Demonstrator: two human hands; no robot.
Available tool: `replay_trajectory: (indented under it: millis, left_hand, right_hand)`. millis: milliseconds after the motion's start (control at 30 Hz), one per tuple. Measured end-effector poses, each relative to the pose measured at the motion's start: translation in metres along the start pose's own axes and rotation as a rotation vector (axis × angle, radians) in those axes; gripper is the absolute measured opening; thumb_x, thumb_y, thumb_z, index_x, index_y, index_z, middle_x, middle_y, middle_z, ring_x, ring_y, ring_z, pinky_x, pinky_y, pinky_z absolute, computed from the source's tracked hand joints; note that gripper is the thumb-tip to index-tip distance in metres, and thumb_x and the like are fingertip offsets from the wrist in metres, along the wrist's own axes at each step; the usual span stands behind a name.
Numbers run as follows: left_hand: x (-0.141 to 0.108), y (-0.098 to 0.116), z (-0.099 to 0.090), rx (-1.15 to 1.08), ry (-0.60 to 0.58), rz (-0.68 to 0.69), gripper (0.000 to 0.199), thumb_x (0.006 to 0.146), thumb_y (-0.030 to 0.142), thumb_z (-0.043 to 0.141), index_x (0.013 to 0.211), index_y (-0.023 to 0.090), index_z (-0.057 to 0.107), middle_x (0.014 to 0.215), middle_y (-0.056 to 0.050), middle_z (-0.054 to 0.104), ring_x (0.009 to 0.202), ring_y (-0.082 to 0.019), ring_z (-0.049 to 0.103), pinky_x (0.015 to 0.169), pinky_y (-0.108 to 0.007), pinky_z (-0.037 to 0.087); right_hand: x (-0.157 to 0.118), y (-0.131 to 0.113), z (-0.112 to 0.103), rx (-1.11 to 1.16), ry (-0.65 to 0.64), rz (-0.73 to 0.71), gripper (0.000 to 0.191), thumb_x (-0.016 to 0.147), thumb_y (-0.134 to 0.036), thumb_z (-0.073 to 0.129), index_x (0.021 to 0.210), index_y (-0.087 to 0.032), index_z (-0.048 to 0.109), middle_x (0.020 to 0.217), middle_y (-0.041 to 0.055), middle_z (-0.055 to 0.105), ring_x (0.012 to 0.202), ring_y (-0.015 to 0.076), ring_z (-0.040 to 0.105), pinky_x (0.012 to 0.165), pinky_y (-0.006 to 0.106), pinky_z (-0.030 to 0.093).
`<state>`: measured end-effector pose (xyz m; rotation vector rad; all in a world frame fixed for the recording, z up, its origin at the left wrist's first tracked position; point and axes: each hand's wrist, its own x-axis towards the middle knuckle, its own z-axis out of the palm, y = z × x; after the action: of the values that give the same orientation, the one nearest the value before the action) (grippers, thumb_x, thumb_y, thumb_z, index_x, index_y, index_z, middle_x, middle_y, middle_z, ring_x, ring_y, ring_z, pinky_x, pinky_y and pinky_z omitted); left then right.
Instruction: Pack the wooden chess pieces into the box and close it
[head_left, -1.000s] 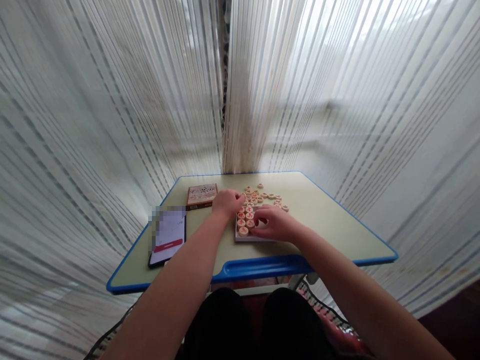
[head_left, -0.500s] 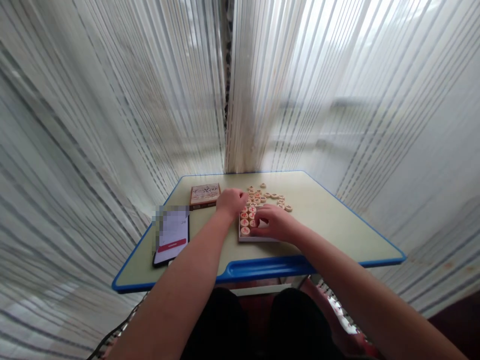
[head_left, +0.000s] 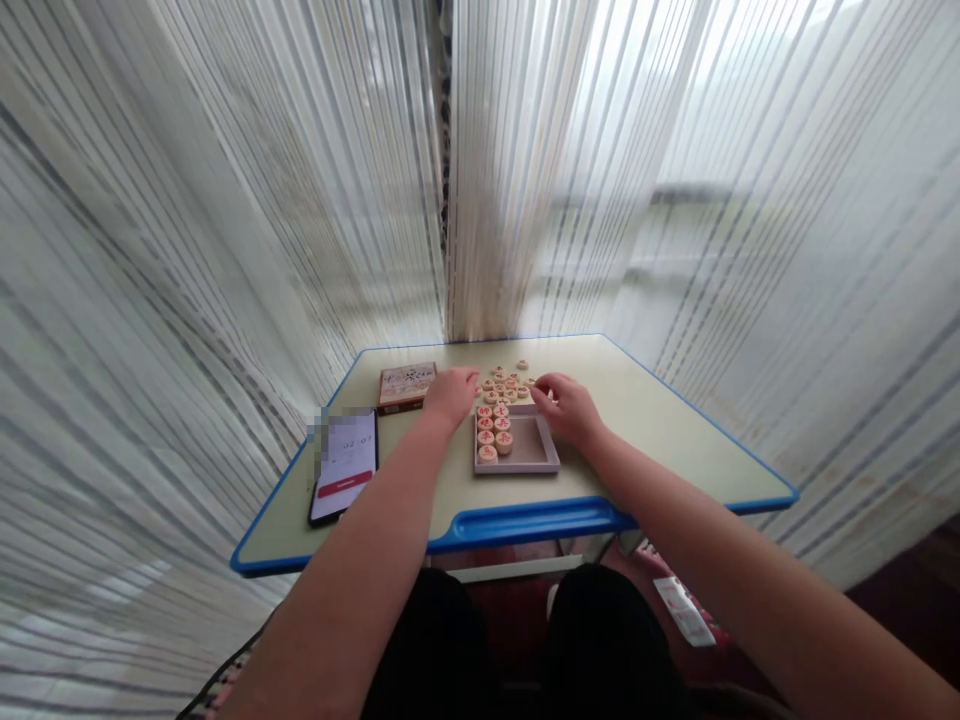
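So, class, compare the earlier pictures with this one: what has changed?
The right hand has let go of a red-marked piece in the tray and moved farther forward, to the loose pieces beyond. The left hand, tray, box and phone stayed about where they were.

The round pale discs with red characters (head_left: pixel 504 441) look like smooth, matt wood, and the shallow pale square tray (head_left: pixel 540 467) around them has the look of plain card or plastic; which, I cannot tell; the cream bench with a blue rim (head_left: pixel 660 430) is smooth and faintly satiny, its rim like moulded plastic, while the black-edged phone (head_left: pixel 346 460) has a flat, smooth screen and the striped white curtain (head_left: pixel 262 200) is thin, sheer cloth
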<state>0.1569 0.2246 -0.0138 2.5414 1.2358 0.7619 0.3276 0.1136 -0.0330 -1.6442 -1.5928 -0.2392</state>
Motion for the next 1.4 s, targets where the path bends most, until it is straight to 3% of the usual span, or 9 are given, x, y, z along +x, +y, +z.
replay_trajectory:
  millis: [167,333,433,533,867,1100,1200,1300,1400]
  left_hand:
    - [0.001,-0.007,0.006,0.04,-0.166,0.036,0.046,0.068,0.002,0.046,0.107,0.02,0.064,0.109,-0.006,0.064,0.104,-0.018,0.056,0.09,-0.026,0.039]
    - [0.003,-0.012,0.014,0.005,-0.134,0.013,0.048,0.068,0.001,0.046,0.109,0.019,0.064,0.107,-0.007,0.065,0.102,-0.02,0.057,0.09,-0.028,0.041]
    - [0.002,-0.015,0.016,-0.016,-0.147,0.022,0.041,0.071,0.005,0.045,0.103,0.017,0.066,0.105,-0.008,0.066,0.1,-0.02,0.058,0.089,-0.029,0.041]
    - [0.0,-0.015,0.016,-0.011,-0.158,0.052,0.035,0.074,0.011,0.046,0.101,0.016,0.067,0.104,-0.008,0.066,0.098,-0.022,0.059,0.088,-0.03,0.042]
    - [0.003,-0.018,0.018,-0.047,-0.03,0.063,0.025,0.07,0.02,0.06,0.093,0.014,0.067,0.094,-0.011,0.065,0.083,-0.02,0.06,0.079,-0.031,0.045]
    - [0.006,-0.01,0.015,-0.597,0.149,-0.048,0.027,0.063,0.027,0.068,0.085,0.012,0.062,0.078,-0.006,0.063,0.064,-0.012,0.057,0.062,-0.026,0.047]
    - [0.002,0.001,0.01,-0.808,0.108,-0.087,0.036,0.06,0.039,0.069,0.083,0.013,0.059,0.077,-0.005,0.062,0.061,-0.011,0.054,0.053,-0.023,0.043]
    - [-0.004,0.013,0.004,-0.891,0.021,-0.107,0.041,0.055,0.046,0.071,0.076,0.012,0.059,0.067,-0.003,0.059,0.056,-0.009,0.05,0.05,-0.022,0.039]
    - [-0.01,0.023,-0.002,-1.017,-0.076,-0.063,0.043,0.055,0.05,0.07,0.071,0.012,0.058,0.058,0.001,0.053,0.051,-0.007,0.044,0.048,-0.02,0.035]
  right_hand:
    - [0.004,0.012,0.009,0.013,-0.027,0.013,0.03,0.078,-0.011,0.039,0.087,-0.021,0.067,0.09,0.0037,0.068,0.09,0.018,0.056,0.086,0.033,0.042]
    - [0.005,0.012,0.012,-0.052,-0.133,0.056,0.031,0.079,-0.014,0.041,0.094,-0.021,0.067,0.099,0.0031,0.067,0.097,0.0184,0.055,0.09,0.033,0.041]
    - [0.006,0.009,0.014,-0.088,-0.262,-0.016,0.027,0.081,-0.02,0.044,0.094,-0.024,0.067,0.105,0.0012,0.065,0.103,0.0179,0.053,0.093,0.034,0.038]
    - [0.005,0.005,0.013,-0.096,-0.288,-0.045,0.028,0.084,-0.022,0.041,0.089,-0.023,0.068,0.105,0.0011,0.065,0.102,0.0165,0.053,0.094,0.033,0.036]
    - [0.003,0.007,0.01,-0.131,-0.14,-0.064,0.026,0.083,-0.031,0.047,0.073,-0.019,0.068,0.084,0.0045,0.069,0.083,0.0178,0.057,0.081,0.032,0.04]
    - [0.003,0.007,0.011,-0.09,-0.07,-0.083,0.022,0.08,-0.03,0.05,0.068,-0.019,0.065,0.08,0.0054,0.067,0.08,0.0186,0.056,0.081,0.035,0.04]
    - [0.002,0.006,0.01,-0.053,-0.026,-0.118,0.013,0.077,-0.02,0.051,0.072,-0.019,0.063,0.08,0.005,0.065,0.08,0.0186,0.055,0.08,0.034,0.042]
    - [0.0,0.003,0.006,0.038,0.077,-0.149,0.018,0.074,-0.008,0.046,0.078,-0.019,0.059,0.08,0.0038,0.062,0.078,0.0165,0.055,0.074,0.031,0.045]
    - [-0.004,-0.004,0.0,0.11,0.215,-0.202,0.017,0.076,-0.012,0.048,0.087,-0.02,0.056,0.081,0.003,0.058,0.07,0.0135,0.055,0.066,0.027,0.048]
